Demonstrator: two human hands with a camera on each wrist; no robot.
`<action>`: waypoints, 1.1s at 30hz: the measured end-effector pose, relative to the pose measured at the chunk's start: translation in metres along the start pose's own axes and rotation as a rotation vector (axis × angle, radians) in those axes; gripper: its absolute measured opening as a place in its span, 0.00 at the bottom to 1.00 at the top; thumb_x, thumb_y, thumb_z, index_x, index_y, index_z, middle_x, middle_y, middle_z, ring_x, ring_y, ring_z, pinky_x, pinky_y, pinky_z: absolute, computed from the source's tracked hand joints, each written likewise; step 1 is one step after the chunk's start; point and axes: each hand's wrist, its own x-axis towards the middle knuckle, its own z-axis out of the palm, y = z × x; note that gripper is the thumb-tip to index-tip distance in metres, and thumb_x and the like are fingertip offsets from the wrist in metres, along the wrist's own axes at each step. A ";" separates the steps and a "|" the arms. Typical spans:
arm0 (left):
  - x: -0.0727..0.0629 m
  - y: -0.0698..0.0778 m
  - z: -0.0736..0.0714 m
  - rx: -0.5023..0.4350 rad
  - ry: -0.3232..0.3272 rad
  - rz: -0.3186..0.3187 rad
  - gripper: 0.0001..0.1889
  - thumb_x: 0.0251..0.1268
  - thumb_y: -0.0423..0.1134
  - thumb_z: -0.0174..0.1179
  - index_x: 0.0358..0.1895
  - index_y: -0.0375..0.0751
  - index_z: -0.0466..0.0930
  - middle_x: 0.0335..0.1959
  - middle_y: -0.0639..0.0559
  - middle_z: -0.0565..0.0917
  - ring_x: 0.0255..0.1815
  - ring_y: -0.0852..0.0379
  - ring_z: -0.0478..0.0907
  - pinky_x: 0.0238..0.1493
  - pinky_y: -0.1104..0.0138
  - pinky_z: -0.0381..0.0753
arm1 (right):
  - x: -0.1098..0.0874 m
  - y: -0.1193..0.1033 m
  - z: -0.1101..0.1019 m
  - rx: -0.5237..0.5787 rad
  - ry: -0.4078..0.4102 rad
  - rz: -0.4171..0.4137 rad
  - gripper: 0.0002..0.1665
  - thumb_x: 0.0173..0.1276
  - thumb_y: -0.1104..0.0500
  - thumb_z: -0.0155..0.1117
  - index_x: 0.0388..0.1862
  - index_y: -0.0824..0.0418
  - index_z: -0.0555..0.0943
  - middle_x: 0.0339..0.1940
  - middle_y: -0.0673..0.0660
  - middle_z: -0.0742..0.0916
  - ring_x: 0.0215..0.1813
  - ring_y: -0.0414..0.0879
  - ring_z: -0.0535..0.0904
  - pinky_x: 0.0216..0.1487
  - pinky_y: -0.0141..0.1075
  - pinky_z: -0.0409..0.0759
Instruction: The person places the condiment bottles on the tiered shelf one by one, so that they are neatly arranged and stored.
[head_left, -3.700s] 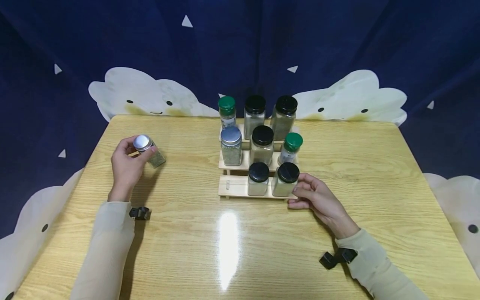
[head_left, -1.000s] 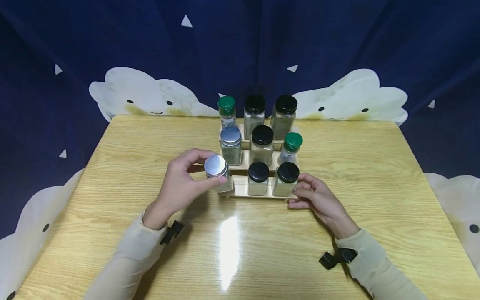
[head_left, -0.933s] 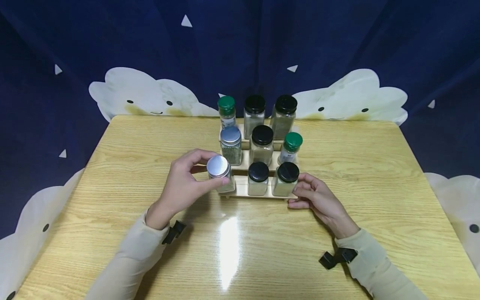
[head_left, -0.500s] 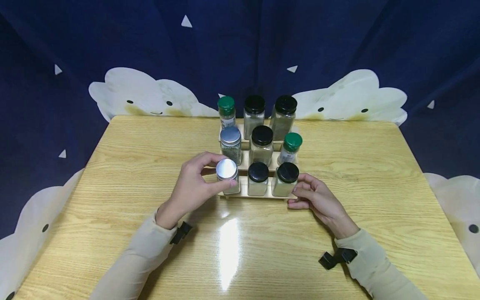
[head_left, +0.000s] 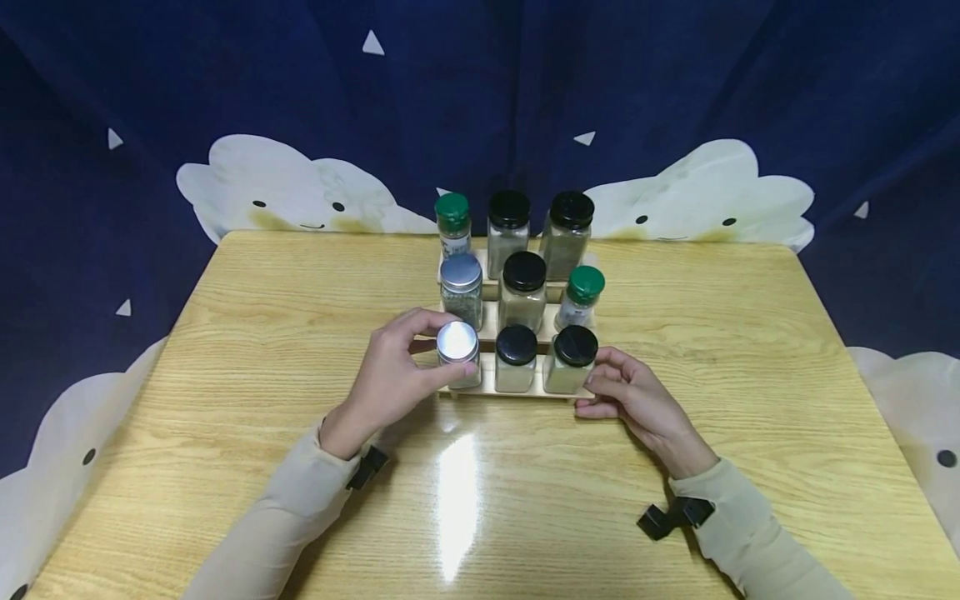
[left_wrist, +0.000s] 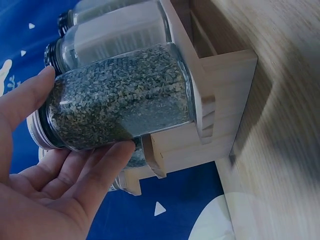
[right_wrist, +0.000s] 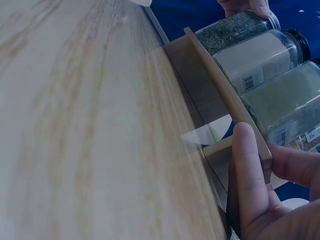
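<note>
My left hand point(head_left: 393, 371) holds a glass spice jar point(head_left: 458, 343) with a silver lid between thumb and fingers. Upright, it stands at the left end of the lowest tier of a pale wooden spice rack point(head_left: 486, 379). Dried green flakes point(left_wrist: 120, 95) fill the jar in the left wrist view, and its base meets the tier's front strip. My right hand point(head_left: 641, 404) grips the rack's lower right end, one finger point(right_wrist: 246, 160) along the front strip. Beside the held jar stand two black-lidded jars, one in the middle point(head_left: 516, 358) and one at the right point(head_left: 573, 358).
The middle tier bears a silver-lidded jar point(head_left: 462, 287), a black-lidded jar point(head_left: 523, 287) and a green-capped bottle point(head_left: 583, 292). Above are another green-capped bottle point(head_left: 453, 221) and two more black-lidded jars. A dark blue curtain point(head_left: 480, 100) hangs behind the wooden table point(head_left: 735, 333).
My left hand has carried the silver-lidded jar from the table's left side rightward onto the lowest tier, shifting slightly in the last half second. The right hand has stayed at the rack's end.
</note>
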 end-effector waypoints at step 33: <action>-0.010 -0.003 0.001 -0.032 0.025 0.036 0.32 0.57 0.29 0.84 0.67 0.33 0.84 0.54 0.46 0.90 0.56 0.49 0.86 0.64 0.44 0.85 | -0.002 0.001 0.000 -0.001 -0.005 -0.010 0.14 0.82 0.76 0.53 0.61 0.69 0.70 0.43 0.61 0.86 0.40 0.52 0.92 0.47 0.45 0.94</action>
